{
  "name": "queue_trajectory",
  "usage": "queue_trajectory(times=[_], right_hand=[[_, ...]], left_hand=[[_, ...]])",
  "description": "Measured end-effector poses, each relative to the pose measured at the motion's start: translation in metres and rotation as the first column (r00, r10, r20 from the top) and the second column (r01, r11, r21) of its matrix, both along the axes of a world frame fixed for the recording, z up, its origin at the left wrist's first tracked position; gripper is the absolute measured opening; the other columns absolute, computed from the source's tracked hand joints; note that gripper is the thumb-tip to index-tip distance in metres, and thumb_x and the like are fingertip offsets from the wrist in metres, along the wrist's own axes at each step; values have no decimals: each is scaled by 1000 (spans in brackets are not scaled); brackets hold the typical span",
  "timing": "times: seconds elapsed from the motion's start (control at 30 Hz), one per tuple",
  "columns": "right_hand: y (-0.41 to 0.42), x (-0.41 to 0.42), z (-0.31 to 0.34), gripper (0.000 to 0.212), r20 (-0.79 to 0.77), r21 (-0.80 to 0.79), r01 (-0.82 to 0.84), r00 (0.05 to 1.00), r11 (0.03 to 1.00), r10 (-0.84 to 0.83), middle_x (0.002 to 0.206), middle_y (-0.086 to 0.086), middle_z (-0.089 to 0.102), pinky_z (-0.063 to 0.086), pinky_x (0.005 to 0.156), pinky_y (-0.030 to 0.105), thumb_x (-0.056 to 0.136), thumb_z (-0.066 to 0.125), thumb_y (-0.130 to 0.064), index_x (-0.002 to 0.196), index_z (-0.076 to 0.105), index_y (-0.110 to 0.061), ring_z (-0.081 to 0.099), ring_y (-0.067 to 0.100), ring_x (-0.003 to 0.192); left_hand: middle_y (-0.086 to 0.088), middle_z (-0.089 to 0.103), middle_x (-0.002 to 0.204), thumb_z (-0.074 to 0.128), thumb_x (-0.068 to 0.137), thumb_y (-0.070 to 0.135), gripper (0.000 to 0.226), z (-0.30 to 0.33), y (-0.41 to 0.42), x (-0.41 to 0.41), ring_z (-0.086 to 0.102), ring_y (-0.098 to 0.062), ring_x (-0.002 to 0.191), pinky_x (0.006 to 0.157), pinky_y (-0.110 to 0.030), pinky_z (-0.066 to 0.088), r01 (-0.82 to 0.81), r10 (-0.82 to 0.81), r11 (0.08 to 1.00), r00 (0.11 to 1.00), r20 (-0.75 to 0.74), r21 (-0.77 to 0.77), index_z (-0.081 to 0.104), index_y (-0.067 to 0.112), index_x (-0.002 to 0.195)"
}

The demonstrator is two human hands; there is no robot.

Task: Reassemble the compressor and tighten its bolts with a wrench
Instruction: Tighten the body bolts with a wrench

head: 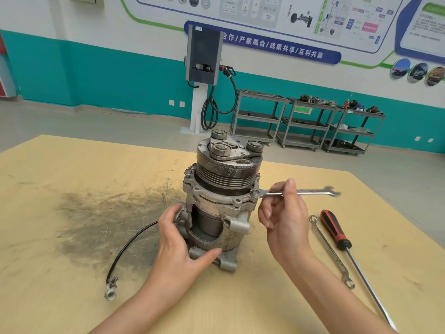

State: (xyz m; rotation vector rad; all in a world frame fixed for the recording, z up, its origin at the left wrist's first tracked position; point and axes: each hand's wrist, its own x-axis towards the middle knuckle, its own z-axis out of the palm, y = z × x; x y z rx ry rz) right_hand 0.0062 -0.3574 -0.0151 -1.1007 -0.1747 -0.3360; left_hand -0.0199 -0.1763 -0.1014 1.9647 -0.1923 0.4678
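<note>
A grey cast-metal compressor with a dark ribbed pulley on top is stood upright on the pale yellow wooden desk, its long axis vertical and the pulley face turned upward. Its lower housing is gripped by the left hand, the thumb being laid across the front foot of the casting and the fingers curled round its left side.

A slim silver combination wrench is pinched by the right hand, thumb and forefinger being closed on the shank near its ring end while the other fingers are curled loosely below. The wrench is held roughly level, its long axis running left to right: the ring end is seated on a bolt at the right edge of the compressor's flange, just left of this grip, and the open-jaw end points away to the right of it.

To the right of and below this grip, a second silver wrench and a long screwdriver with a red and black handle are laid side by side on the desk, both running diagonally, the screwdriver's handle lying at the far end. To the left of the left hand's grip, a black cable with a pale connector at its end is curved over a dark greasy smear on the desk.
</note>
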Motion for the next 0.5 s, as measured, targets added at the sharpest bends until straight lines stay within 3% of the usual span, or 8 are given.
queue_trajectory(times=[0.07,0.13,0.27,0.33,0.37,0.43,0.5], right_hand=[[5,-11,-5,34,141,-126,161,980,979,-143,46,0,43,30,39,19,99,40,-41,81,50,-14,36,12,39],[8,-21,-7,29,313,-305,325,922,895,-228,49,2,45,34,43,20,103,42,-38,81,49,-20,40,12,43],[11,-28,-3,21,586,-579,595,779,557,-222,50,-9,45,34,39,20,99,42,-42,83,42,-28,43,3,42],[10,-28,2,29,719,-586,737,665,335,-204,51,-12,51,37,34,22,103,36,-46,86,48,-24,46,1,39],[9,-28,3,36,757,-571,776,624,269,-194,52,-10,54,38,32,24,104,34,-47,86,51,-20,48,4,38],[8,-30,7,37,760,-559,778,619,286,-198,55,-13,54,39,33,27,103,33,-50,88,51,-22,49,5,41],[6,-32,12,31,699,-540,703,681,463,-219,57,-17,48,39,39,26,102,33,-51,88,48,-28,47,2,45]], left_hand=[[14,18,141,86,66,37,107,0,0,0,25,2,130,107,-14,20,0,0,1000,1000,-6,0,1,48,131],[12,19,142,86,66,36,107,1,-1,0,27,-1,130,108,-17,21,3,-3,1000,1000,-12,-4,2,47,131],[8,23,143,88,65,32,107,2,-1,0,33,-5,128,106,-18,25,-5,5,1000,1000,-17,-10,5,43,132],[6,25,143,88,65,33,107,2,-1,-1,36,-7,127,106,-20,28,1,-1,1000,1000,-26,-16,5,44,132],[6,24,143,88,65,33,107,2,-1,-1,36,-8,129,107,-22,28,3,-3,1000,1000,-27,-15,4,44,132],[9,22,142,87,65,34,108,1,-1,0,33,-9,131,109,-23,26,1,-1,1000,1000,-21,-8,4,44,132],[13,19,141,87,65,36,108,1,-1,0,30,-8,133,111,-23,24,3,-3,1000,1000,-17,-6,2,46,131]])
